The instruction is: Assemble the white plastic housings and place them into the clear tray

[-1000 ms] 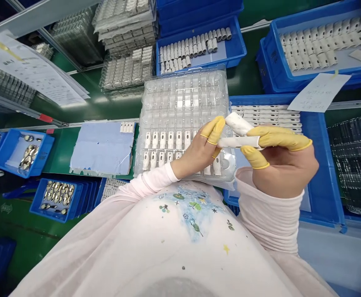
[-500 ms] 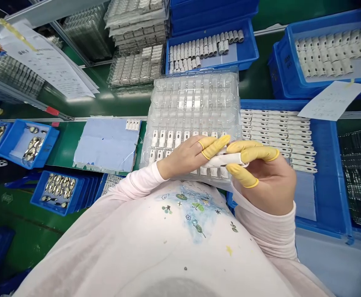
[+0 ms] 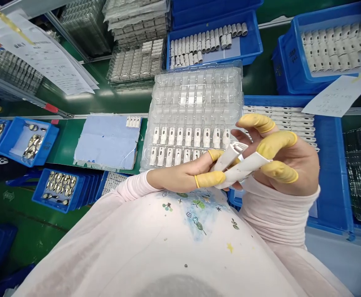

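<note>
In the head view, the left hand point(image 3: 180, 175), its fingers in yellow latex finger cots point(image 3: 210, 179), pinches a short white plastic part point(image 3: 228, 159). The right hand point(image 3: 292, 165) closes its cotted fingertips on a longer white plastic part point(image 3: 245, 171). The two parts cross just above a clear plastic blister tray point(image 3: 195, 107). Both seem light, stiff and smooth, so a fingertip hold along the body should suit them.

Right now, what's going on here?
A person in yellow finger cots holds two long white parts between the left hand and right hand, just above a clear plastic tray. Two rows of white pieces stand in the tray, and a blue bin of white pieces sits beyond it.
</note>
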A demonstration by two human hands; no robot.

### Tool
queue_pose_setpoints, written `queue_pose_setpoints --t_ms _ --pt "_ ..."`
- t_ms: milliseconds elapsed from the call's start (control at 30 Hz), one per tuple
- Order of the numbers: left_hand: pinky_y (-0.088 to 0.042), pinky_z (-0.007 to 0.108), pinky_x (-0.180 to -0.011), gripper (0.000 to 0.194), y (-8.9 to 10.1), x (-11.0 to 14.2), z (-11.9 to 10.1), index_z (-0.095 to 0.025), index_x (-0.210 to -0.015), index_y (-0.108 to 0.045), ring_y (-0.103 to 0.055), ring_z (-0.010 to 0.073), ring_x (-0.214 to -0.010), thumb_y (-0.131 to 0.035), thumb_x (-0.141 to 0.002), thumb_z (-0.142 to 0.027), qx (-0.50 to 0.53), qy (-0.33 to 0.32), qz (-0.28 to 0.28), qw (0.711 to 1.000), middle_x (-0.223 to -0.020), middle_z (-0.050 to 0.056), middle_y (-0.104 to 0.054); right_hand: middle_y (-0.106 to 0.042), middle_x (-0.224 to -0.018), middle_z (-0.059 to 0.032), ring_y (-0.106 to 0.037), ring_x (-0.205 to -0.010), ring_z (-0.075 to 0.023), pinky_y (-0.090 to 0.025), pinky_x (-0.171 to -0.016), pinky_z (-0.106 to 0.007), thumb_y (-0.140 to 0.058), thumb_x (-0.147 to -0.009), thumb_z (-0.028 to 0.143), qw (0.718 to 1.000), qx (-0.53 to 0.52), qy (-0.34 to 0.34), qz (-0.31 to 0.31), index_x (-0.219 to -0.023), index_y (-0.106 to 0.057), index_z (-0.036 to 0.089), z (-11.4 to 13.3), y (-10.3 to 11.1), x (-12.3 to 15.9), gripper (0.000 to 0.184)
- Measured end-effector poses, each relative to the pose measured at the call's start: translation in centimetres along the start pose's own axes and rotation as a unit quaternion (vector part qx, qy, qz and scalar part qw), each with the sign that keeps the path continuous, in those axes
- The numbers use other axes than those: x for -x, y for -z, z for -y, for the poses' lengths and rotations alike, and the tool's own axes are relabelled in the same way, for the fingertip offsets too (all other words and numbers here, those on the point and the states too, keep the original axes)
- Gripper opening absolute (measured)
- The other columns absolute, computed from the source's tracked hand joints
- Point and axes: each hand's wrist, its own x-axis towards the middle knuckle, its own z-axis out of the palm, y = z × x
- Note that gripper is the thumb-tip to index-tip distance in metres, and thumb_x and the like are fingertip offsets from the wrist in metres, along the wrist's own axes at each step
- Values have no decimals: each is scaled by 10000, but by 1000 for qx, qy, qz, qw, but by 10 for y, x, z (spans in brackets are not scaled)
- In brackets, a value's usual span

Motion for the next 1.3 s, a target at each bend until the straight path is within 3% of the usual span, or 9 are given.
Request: queue_pose_setpoints --t_ms 167,300,400,500,567,633,767,1033,1300 --pt "-616 483 -1086 465 -4 -2 -6 -299 -1344 -501 -718 287 -1341 -684 -993 -544 155 44 46 986 -1404 143 -703 -745 -1316 1 -730 -1248 -279 -613 -1118 -570 -859 -789 628 996 -30 36 76 -618 -610 261 -8 0 -14 476" --pt "-589 505 -1153 444 -5 -4 -8 -271 -1279 -537 -743 279 -1291 -728 -969 -525 168 62 71 981 -1368 136 -718 -731 -1357 51 -686 -1334 -248 -561 -1180 -559 -843 -837 552 989 -54 79 111 -648 -606 260 -12 -2 -17 421" --pt "-621 461 -1095 416 -3 -3 -9 -276 -1288 -545 -749 254 -1238 -695 -992 -527 90 41 51 994 -1304 118 -737 -728 -1307 58 -710 -1251 -246 -582 -1141 -560 -863 -801 596 993 -41 75 81 -742 -651 296 -10 -5 -16 372" --pt "-632 415 -1034 429 0 -1 -5 -276 -1360 -550 -745 234 -1166 -648 -1022 -520 -70 -15 7 997 -1287 107 -741 -718 -1284 26 -710 -1220 -270 -617 -1093 -555 -897 -714 711 997 -3 65 44 -1093 -758 418 -2 -8 -11 499" --pt "-624 393 -1024 435 2 -1 0 -265 -1381 -555 -738 227 -1141 -615 -1038 -526 -159 -69 -16 985 -1288 103 -737 -718 -1294 -10 -701 -1254 -293 -627 -1081 -528 -886 -756 693 989 53 104 85 -1333 -739 445 4 -10 -8 645" --pt "-614 378 -1027 429 4 -1 8 -249 -1372 -560 -729 224 -1146 -546 -1065 -548 -219 -124 -21 967 -1276 105 -734 -725 -1308 -31 -719 -1217 -294 -651 -1019 -497 -857 -859 556 974 116 140 135 -1437 -707 448 9 -11 -3 606" --pt "-599 369 -1035 439 8 -3 19 -231 -1356 -543 -713 220 -1148 -373 -1112 -554 -304 -195 5 933 -1246 121 -728 -758 -1292 -7 -735 -1097 -285 -666 -936 -514 -835 -900 401 959 165 174 152 -1490 -659 488 18 -13 6 622" --pt "-600 362 -1019 357 10 -3 26 -227 -1359 -525 -713 220 -1128 -375 -1112 -438 -370 -243 -4 897 -1199 129 -725 -759 -1295 -8 -728 -1143 -276 -651 -979 -496 -795 -930 351 952 193 170 164 -1538 -612 487 26 -13 7 649" --pt "-599 358 -1010 352 8 -2 32 -234 -1361 -520 -712 216 -1113 -416 -1104 -451 -363 -223 -5 905 -1220 125 -724 -784 -1267 -10 -753 -1113 -276 -670 -944 -478 -819 -904 364 947 187 185 186 -1491 -657 471 23 -10 3 619"
